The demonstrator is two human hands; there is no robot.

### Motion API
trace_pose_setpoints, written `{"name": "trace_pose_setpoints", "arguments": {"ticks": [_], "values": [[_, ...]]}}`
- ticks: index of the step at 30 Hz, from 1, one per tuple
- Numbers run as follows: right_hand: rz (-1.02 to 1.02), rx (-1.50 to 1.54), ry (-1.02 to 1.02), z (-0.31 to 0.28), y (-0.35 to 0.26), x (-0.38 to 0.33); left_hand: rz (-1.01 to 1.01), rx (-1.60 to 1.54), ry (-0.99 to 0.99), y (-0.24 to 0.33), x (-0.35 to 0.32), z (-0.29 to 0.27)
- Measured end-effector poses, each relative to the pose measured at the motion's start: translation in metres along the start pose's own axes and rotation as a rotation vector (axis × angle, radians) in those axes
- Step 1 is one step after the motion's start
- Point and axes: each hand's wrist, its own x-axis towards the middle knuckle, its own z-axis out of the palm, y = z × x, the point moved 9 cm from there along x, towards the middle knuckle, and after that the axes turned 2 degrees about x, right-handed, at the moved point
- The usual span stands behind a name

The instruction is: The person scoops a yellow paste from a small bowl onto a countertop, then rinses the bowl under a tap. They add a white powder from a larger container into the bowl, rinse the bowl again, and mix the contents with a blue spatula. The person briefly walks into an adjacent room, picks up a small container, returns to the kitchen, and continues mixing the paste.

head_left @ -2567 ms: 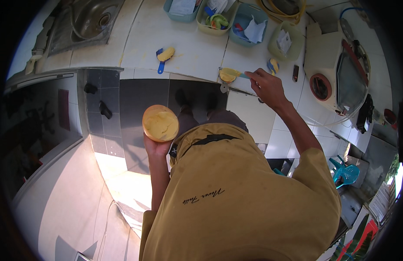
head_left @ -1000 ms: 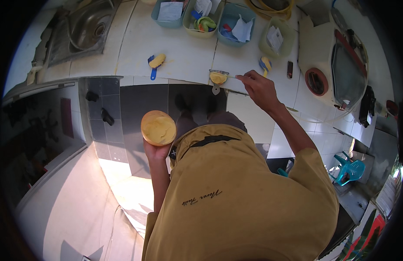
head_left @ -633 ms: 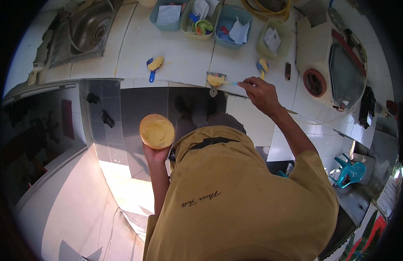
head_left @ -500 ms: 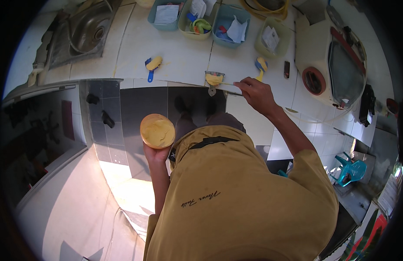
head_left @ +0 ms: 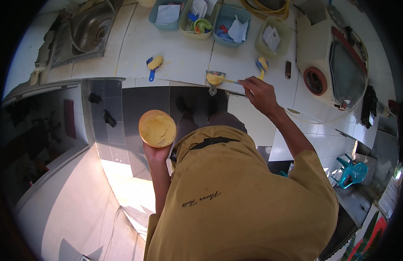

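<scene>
My left hand [head_left: 156,152] is closed around the underside of an orange-rimmed bowl [head_left: 157,128] of thick yellow paste, held out over the floor left of my body. Pinched in the fingers of my right hand [head_left: 261,95] is a thin pale stick-like tool [head_left: 230,81]. Its far end reaches into the yellow paste on a small scoop-shaped tool [head_left: 215,78] at the counter's near edge, whose grey handle hangs over that edge. Further left lies a blue-handled tool [head_left: 154,65] heaped with yellow paste. A blue tool with a yellow handle [head_left: 262,65], also carrying paste, lies to the right.
Several plastic baskets [head_left: 229,42] with papers and small items stand along the back of the white counter [head_left: 184,61]. A metal sink [head_left: 90,37] is at far left. On the right are a dark phone-like object [head_left: 288,69] and a cream-cased machine [head_left: 312,52].
My right hand has shifted slightly right with the stick-like tool, its end still at the paste on the scoop-shaped tool. The bowl in my left hand has risen a little.
</scene>
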Motion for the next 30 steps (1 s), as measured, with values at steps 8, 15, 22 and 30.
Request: {"name": "trace_pose_setpoints", "arguments": {"ticks": [8,15,22,30], "values": [[-0.023,0.024,0.024,-0.003,-0.009,0.009,0.013,0.02,0.057,-0.001,-0.002,-0.007],[0.042,-0.007,-0.013,-0.004,0.005,0.0,0.01,0.006,0.045,0.002,-0.002,-0.011],[-0.005,-0.014,-0.012,-0.002,0.003,0.004,-0.003,-0.004,0.047,0.0,0.002,-0.012],[0.03,-0.02,-0.04,0.0,0.013,0.0,-0.01,-0.009,0.056,0.001,0.002,-0.01]]}}
